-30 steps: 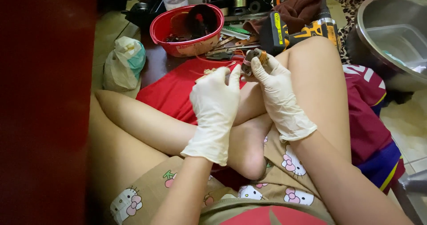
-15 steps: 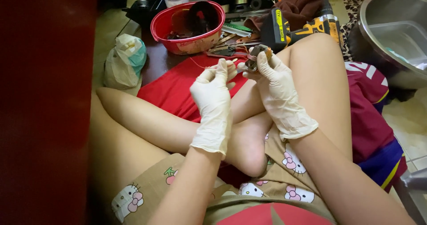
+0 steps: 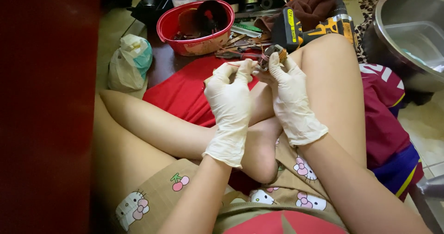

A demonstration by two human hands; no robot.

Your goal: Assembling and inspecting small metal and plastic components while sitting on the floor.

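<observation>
- The person sits cross-legged on the floor, both hands in pale latex gloves, raised together above the knees.
- The right hand (image 3: 287, 88) grips a small motor part (image 3: 273, 54), a dark metal piece with copper-coloured winding, its fingertips pinched around the part's lower side.
- The left hand (image 3: 230, 93) has thumb and forefinger pressed together on a thin red wire (image 3: 232, 65) that runs across to the motor part; the other fingers are curled in loosely.
- The two hands touch at the fingertips, just beside the part, which sits above the right knee.
- A red cloth (image 3: 185, 93) lies on the floor beneath the hands and the crossed legs.
- Beyond the hands stands a red plastic bowl (image 3: 185, 42) holding dark round parts.
- Just right of the bowl, scattered hand tools (image 3: 238, 49) lie on the floor, among them red-handled pliers.
- A yellow and black cordless drill (image 3: 314, 28) lies behind the right knee, with a brown cloth (image 3: 319, 5) over it.
- A large steel basin (image 3: 393, 39) stands at the far right, well apart from the hands.
- A knotted white and green plastic bag (image 3: 130, 60) sits to the left of the red cloth.
- A maroon garment (image 3: 384, 123) with white, blue and yellow trim lies beside the right leg.
- A red blurred surface (image 3: 46, 109) fills the left edge of the view.
</observation>
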